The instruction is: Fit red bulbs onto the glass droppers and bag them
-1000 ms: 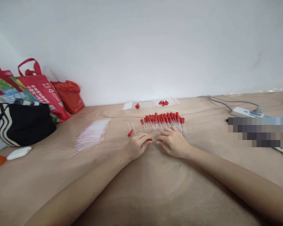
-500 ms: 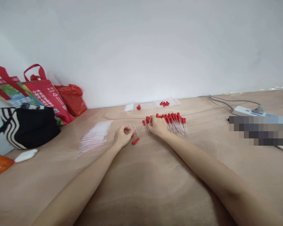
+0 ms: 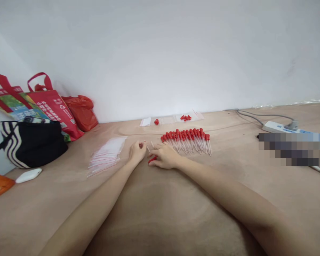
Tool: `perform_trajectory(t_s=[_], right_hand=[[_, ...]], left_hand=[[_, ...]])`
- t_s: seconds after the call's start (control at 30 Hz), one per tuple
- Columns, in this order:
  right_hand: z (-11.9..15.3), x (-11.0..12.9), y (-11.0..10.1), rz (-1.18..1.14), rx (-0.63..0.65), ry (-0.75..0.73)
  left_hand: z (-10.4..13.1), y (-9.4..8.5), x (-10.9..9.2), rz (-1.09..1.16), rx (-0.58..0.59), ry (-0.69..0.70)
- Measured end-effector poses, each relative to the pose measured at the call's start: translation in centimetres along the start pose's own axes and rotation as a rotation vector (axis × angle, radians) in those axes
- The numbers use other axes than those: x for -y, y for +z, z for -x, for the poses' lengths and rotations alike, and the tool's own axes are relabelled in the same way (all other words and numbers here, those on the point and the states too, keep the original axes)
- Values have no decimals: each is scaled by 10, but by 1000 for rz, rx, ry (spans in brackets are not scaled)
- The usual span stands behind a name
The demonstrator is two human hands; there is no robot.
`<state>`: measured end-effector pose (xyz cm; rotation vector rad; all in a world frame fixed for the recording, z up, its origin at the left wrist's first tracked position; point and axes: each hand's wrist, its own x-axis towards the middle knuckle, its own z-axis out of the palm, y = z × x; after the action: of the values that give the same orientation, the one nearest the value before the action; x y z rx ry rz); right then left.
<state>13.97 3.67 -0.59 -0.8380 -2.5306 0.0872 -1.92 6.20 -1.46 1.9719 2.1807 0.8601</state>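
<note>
A row of clear droppers with red bulbs (image 3: 193, 140) lies on the wooden table, right of my hands. My right hand (image 3: 164, 155) is at the left end of that row, its thumb and fingers around a loose red bulb (image 3: 152, 160). Just left of it, my left hand (image 3: 138, 151) is closed, with a thin clear tube (image 3: 148, 147) at its fingertips and a bit of red showing. Another clear tube stands out between the hands. A fanned stack of clear zip bags (image 3: 108, 154) lies to the left of my left hand.
Clear bags with red bulbs (image 3: 186, 117) lie near the wall. At the left are shopping bags (image 3: 56, 106), a black striped bag (image 3: 40, 144) and a white case (image 3: 29, 175). A power strip (image 3: 277, 127) with cables lies at the right.
My right hand has moved left and toward me from the dropper row to the loose red bulb. My left hand has shifted slightly and its fingers have drawn closer together.
</note>
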Motion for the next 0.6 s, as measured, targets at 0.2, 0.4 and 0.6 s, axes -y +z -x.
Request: perform_trajectory(t_s=[0.2, 0.4, 0.6], right_hand=[[10, 3, 4, 28, -41, -8], [23, -14, 2, 241, -169, 268], [27, -18, 1, 226, -208, 368]], left_hand=[[-12, 2, -7, -72, 23, -31], [-12, -3, -15, -116, 60, 30], [-9, -9, -11, -67, 60, 15]])
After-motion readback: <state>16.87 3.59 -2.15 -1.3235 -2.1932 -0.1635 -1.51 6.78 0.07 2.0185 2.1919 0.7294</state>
